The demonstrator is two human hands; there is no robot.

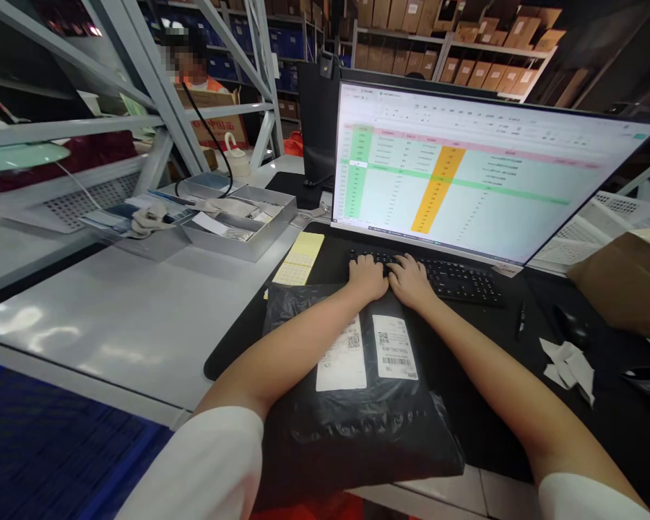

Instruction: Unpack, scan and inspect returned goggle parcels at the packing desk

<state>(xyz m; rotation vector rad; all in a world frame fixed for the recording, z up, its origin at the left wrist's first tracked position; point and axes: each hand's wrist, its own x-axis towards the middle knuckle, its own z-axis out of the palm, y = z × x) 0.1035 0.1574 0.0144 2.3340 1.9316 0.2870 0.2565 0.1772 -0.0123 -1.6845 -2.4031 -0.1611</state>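
Both hands rest on a black keyboard (460, 280) below a monitor (487, 173) that shows a spreadsheet. My left hand (368, 277) lies on the keyboard's left part, its fingers stretched over the keys. Close beside it, my right hand (410, 280) also has its fingers extended on the keys. Neither hand holds anything. Beneath my forearms is a black plastic mailing bag (357, 433) bearing two white printed labels; my left forearm covers part of one label. The bag extends over the desk's front edge.
Yellow sticky notes (300, 258) and grey open boxes (249, 227) of small items lie to the left. On the right are a pen (521, 320), a mouse (571, 325), crumpled paper (570, 367) and a cardboard box (628, 285). Another person (195, 65) is behind the metal frame.
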